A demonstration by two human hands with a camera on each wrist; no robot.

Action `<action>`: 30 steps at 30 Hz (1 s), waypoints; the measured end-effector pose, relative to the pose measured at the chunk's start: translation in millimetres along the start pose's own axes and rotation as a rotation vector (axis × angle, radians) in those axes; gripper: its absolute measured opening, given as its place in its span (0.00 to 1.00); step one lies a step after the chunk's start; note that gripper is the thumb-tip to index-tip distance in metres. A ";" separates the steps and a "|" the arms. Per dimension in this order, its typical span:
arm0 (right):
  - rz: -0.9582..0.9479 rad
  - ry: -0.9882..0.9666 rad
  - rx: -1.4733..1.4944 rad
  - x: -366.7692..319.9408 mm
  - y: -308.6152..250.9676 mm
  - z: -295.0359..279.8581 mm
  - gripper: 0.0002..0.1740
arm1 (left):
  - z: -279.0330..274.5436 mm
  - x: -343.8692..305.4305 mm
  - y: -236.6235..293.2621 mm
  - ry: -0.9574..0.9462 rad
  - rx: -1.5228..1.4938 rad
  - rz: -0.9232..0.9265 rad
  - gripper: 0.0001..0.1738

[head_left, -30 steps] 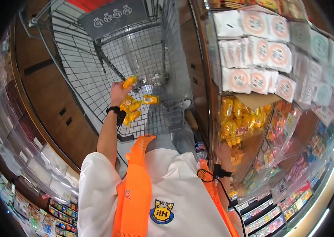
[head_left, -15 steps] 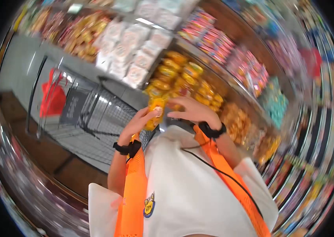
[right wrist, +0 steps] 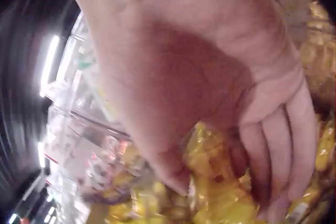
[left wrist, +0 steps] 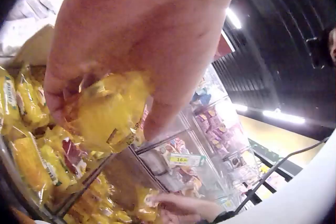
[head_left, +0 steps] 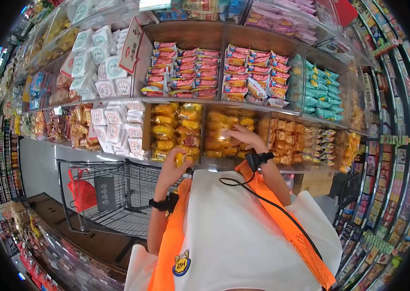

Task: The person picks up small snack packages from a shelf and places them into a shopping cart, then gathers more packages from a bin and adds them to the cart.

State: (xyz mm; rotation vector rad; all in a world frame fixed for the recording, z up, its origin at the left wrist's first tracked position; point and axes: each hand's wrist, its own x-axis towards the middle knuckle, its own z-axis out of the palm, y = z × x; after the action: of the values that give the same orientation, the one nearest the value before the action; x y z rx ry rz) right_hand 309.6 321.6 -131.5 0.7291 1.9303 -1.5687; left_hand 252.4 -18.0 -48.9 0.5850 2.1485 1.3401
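Note:
My left hand (head_left: 168,170) grips a yellow wrapped snack packet (left wrist: 107,113) in front of a bin of similar packets (head_left: 165,121). In the left wrist view its fingers curl round the crinkled wrapper. My right hand (head_left: 248,137) reaches into the neighbouring bin to the right, which also has yellow packets (head_left: 217,124). In the right wrist view, thumb and fingers stand on either side of another yellow packet (right wrist: 215,182), holding it among the others. The fingertips are partly hidden there.
A shopping cart (head_left: 132,186) with a red bag (head_left: 82,190) stands at the left. Above the bins are pink-and-red packets (head_left: 256,68) and teal packets (head_left: 322,92). White packets (head_left: 115,128) lie left of the yellow ones, orange-brown packets (head_left: 286,138) to the right.
The view has turned from the cart to the shelf. The left hand has gone from over the cart to the bins. The right hand has moved away from the left, into the right-hand yellow bin.

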 end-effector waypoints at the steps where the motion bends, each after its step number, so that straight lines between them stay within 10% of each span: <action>1: 0.111 0.080 -0.046 16.7 23.5 -15.3 0.37 | -1.7 -0.5 -2.6 0.050 0.054 0.028 0.21; 3: 0.368 0.001 -0.044 21.2 33.1 -38.0 0.35 | -2.4 -7.3 5.1 0.087 0.038 -0.045 0.18; 6: 0.246 0.124 0.612 55.0 87.8 -30.4 0.32 | 3.1 -19.0 -13.3 0.108 -0.023 -0.188 0.17; 13: 0.389 0.192 1.142 163.5 129.8 -20.0 0.31 | 31.0 -36.9 -6.4 0.144 -0.083 -0.387 0.16; 23: 0.121 0.030 1.243 139.3 123.9 -9.9 0.17 | 38.5 -54.2 20.2 0.234 -0.030 -0.268 0.17; 30: 0.088 -0.101 0.649 69.9 103.1 -2.7 0.26 | 47.3 -36.4 13.0 0.306 -0.234 -0.122 0.18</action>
State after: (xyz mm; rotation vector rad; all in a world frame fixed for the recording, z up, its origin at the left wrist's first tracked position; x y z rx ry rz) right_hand 332.6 347.3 -251.3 0.9474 1.2841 -2.1471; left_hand 311.5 -2.9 -46.5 0.1613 2.1741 1.6681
